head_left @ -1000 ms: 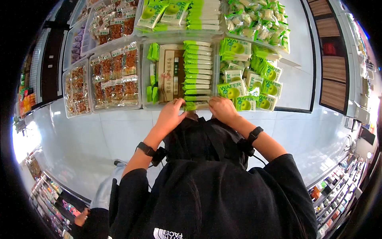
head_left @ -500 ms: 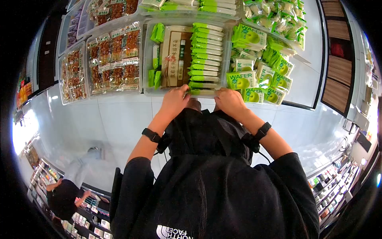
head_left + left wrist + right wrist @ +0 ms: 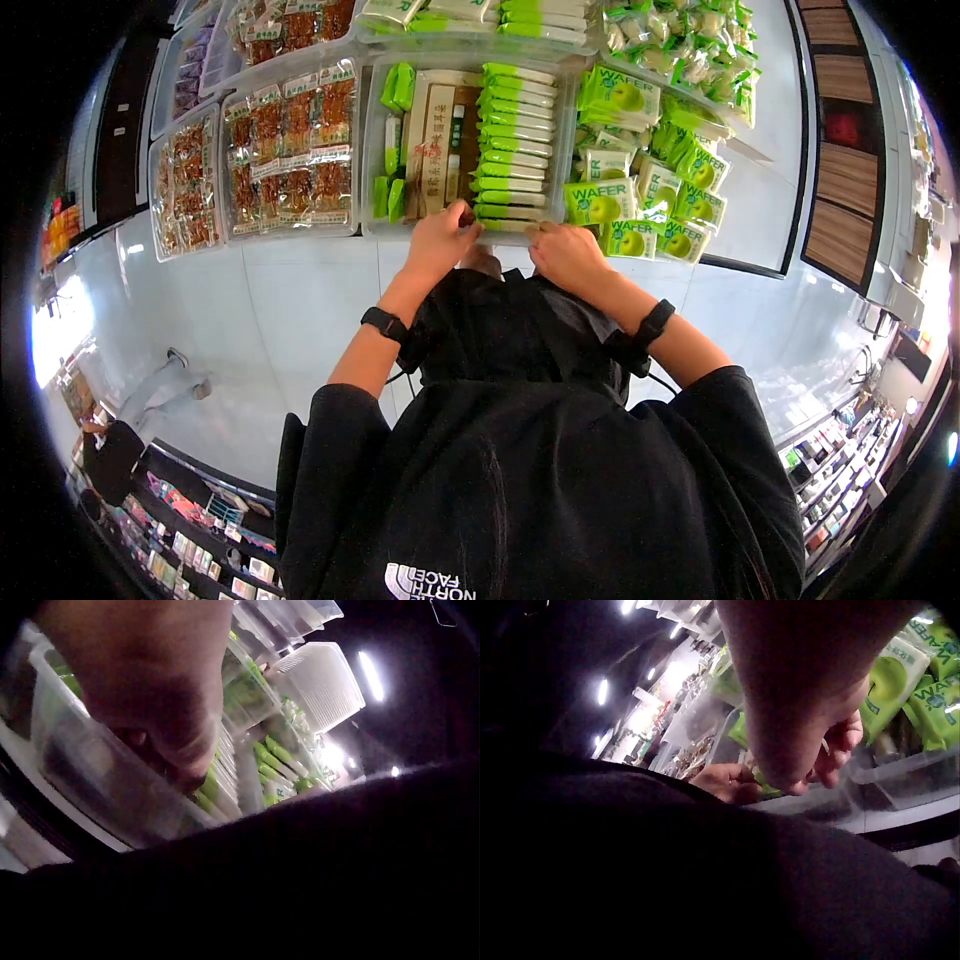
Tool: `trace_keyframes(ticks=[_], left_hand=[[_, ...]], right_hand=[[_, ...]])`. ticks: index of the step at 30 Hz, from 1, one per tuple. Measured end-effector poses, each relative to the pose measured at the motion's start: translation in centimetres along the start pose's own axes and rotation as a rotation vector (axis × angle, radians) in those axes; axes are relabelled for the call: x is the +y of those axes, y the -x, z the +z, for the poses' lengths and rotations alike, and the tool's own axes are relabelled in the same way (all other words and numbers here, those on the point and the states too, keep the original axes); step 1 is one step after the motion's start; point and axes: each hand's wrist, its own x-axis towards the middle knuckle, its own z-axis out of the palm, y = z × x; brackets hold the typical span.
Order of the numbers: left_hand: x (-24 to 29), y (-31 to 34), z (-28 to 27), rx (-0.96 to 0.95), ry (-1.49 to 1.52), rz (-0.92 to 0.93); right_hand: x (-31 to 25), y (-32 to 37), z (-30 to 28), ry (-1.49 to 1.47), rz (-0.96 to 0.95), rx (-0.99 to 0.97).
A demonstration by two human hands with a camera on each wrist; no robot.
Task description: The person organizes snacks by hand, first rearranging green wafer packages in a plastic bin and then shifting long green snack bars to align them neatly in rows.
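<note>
A row of green-and-white wafer packets [image 3: 516, 140] stands on edge in a clear plastic bin [image 3: 371, 150], beside a brown cardboard box [image 3: 433, 140]. The left hand [image 3: 442, 243] pinches the left end of the packet nearest the bin's front wall. On that packet's right end are the curled fingers of the right hand [image 3: 572, 258]. In the left wrist view the left hand [image 3: 161, 682] reaches over the bin wall, its fingertips mostly hidden. The right wrist view shows the right hand [image 3: 810, 712] with fingers bent at the packet [image 3: 765, 784], the other hand close by.
To the right lie loose apple wafer packets [image 3: 620, 205]. Bins of brown snacks [image 3: 290, 150] stand on the left, with more bins behind. White tiled floor [image 3: 300, 330] lies around the person's body. Another person [image 3: 112, 460] is by the shelves at lower left.
The view shifted so the bins sit higher than a second ago. Both hands remain at the front packet; the left hand's fingers have shifted slightly. The other person moved farther left.
</note>
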Motion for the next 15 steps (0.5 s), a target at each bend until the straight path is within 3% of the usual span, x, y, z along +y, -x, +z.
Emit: trace_keyframes(ticks=[5,8,10,15], left_hand=[[0.0,-1.2,-0.8,-0.033,0.075,-0.037],[1.5,-2.4,-2.1,-0.215,0.057,-0.263],[0.4,-3.0,-1.3,-0.195,-0.007,-0.168],[-0.1,-3.8,-0.7,-0.400,-0.131,-0.266]], right_hand=[[0.7,-0.3,0.5,-0.117,0.043,0.174],[1.4,-1.2,0.5,0.041,-0.116,0.167],[0.8,-1.1,0.2,0.053,-0.144,0.130],[1.7,-0.5,1.2,0.235,-0.283,0.248]])
